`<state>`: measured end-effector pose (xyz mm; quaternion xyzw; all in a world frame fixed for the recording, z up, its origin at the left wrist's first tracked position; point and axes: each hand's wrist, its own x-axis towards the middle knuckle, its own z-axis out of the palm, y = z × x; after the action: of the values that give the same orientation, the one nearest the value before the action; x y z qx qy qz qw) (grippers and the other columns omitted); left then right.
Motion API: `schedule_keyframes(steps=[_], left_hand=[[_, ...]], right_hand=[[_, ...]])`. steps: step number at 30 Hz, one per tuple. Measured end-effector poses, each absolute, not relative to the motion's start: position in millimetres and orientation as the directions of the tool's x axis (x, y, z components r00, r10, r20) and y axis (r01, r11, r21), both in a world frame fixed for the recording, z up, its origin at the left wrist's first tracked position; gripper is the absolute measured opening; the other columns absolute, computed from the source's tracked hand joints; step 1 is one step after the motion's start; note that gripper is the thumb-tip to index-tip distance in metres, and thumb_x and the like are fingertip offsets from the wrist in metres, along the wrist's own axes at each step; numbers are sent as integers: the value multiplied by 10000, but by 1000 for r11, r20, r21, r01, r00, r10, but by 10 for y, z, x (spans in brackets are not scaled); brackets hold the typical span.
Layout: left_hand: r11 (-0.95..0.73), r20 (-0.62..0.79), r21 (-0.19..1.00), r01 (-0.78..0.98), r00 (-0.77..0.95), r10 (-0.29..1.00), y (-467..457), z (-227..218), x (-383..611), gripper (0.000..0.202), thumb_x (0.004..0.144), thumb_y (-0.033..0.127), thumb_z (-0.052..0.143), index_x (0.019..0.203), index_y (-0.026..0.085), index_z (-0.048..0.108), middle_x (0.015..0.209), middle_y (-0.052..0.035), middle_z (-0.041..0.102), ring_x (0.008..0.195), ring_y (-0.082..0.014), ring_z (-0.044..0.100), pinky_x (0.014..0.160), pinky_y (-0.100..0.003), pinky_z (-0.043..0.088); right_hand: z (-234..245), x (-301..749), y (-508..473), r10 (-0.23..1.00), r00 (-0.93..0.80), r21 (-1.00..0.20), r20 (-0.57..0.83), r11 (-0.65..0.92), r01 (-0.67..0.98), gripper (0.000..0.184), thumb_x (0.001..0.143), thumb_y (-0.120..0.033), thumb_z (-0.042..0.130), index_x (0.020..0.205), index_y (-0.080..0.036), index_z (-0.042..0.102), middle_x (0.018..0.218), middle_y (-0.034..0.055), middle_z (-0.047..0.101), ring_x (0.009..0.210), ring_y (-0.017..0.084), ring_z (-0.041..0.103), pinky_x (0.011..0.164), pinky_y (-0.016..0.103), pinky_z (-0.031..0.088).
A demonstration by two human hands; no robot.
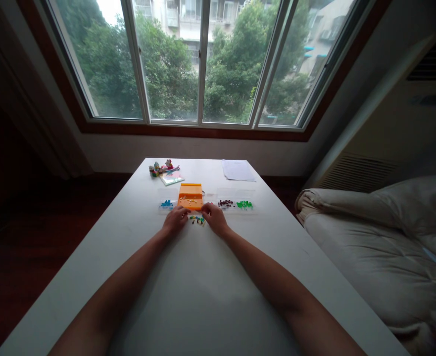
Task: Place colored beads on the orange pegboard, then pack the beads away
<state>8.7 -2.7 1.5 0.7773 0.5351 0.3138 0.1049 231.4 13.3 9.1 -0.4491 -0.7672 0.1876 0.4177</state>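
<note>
My left hand (pixel 175 219) rests on the table just in front of an open orange box (pixel 191 190), its fingers curled together. Opposite it, my right hand (pixel 214 217) has thumb and fingers pinched close to the box's front right corner. Anything held in either hand is too small to make out. Between the two hands lies a loose pile of small mixed-colour pieces (pixel 197 219), in yellow, green, blue and dark tones. Small pale pieces (pixel 190 200) are scattered inside the orange box.
Clear trays flank the box, with blue pieces (pixel 166 203) on the left, brown pieces (pixel 225 203) and green pieces (pixel 244 204) on the right. Farther back stand colourful figures (pixel 160 168), a card (pixel 172 178) and white paper (pixel 238 170). A beige sofa (pixel 344 237) borders the table's right side.
</note>
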Motion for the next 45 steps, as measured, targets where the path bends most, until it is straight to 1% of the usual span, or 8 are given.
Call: schedule_keyframes(steps=[6, 10, 14, 20, 33, 36, 40, 45], left_hand=[[-380, 379, 524, 762, 191, 906, 12, -20, 41, 289, 831, 113, 524, 975, 219, 751, 1026, -76, 683, 987, -225, 626, 909, -363, 514], [-372, 332, 567, 735, 210, 920, 54, -16, -41, 288, 781, 108, 548, 960, 211, 748, 981, -62, 695, 917, -205, 634, 864, -338, 520], [-404, 289, 631, 662, 283, 915, 91, 66, -170, 261, 807, 199, 537, 960, 208, 748, 962, -52, 716, 876, -191, 635, 827, -316, 517], [-379, 57, 646, 663, 453, 890, 38, 263, -293, 225, 767, 370, 616, 877, 206, 724, 727, 2, 652, 662, -150, 570, 610, -241, 440], [-449, 126, 603, 659, 477, 870, 6, 265, -266, 151, 784, 310, 603, 820, 209, 709, 757, -6, 672, 684, -155, 587, 644, -252, 441], [-440, 235, 613, 657, 380, 895, 40, 226, -221, 167, 817, 308, 573, 858, 205, 697, 770, -7, 669, 681, -147, 575, 659, -257, 450], [-336, 406, 592, 732, 88, 910, 122, 185, -104, 177, 860, 305, 545, 924, 212, 681, 776, -6, 651, 687, -148, 566, 664, -263, 430], [-169, 394, 572, 803, -88, 915, 209, 196, -33, 188, 874, 281, 558, 997, 218, 686, 829, -18, 668, 751, -163, 599, 685, -262, 420]], right_hand=[[208, 2222, 389, 861, -196, -688, 469, 495, 530, 127, 841, -233, 589, 914, -195, 685, 805, 5, 673, 724, 133, 595, 716, 242, 461], [214, 2180, 466, 835, -222, -674, 504, 541, 504, 227, 878, -216, 559, 1065, -200, 686, 942, 35, 695, 808, 139, 624, 759, 247, 488], [87, 2219, 349, 788, -270, -615, 553, 605, 506, 188, 922, -219, 523, 974, -201, 703, 980, 58, 686, 871, 156, 620, 802, 261, 484], [22, 2321, 221, 781, -323, -588, 534, 618, 522, 149, 895, -188, 561, 944, -213, 698, 904, 31, 690, 811, 156, 604, 782, 260, 462], [23, 2317, 223, 780, -374, -562, 501, 622, 546, 189, 876, -163, 537, 926, -215, 711, 895, 24, 710, 797, 150, 612, 784, 249, 463], [20, 2329, 228, 779, -361, -568, 514, 623, 537, 196, 864, -147, 544, 934, -213, 715, 902, 19, 713, 790, 146, 613, 781, 243, 461], [-7, 2339, 235, 770, -365, -551, 523, 632, 545, 207, 857, -121, 549, 937, -214, 715, 923, 16, 712, 796, 139, 612, 775, 228, 448], [-77, 2303, 248, 740, -416, -490, 529, 666, 562, 164, 872, -136, 585, 942, -216, 710, 923, 31, 687, 826, 149, 596, 778, 235, 434]])
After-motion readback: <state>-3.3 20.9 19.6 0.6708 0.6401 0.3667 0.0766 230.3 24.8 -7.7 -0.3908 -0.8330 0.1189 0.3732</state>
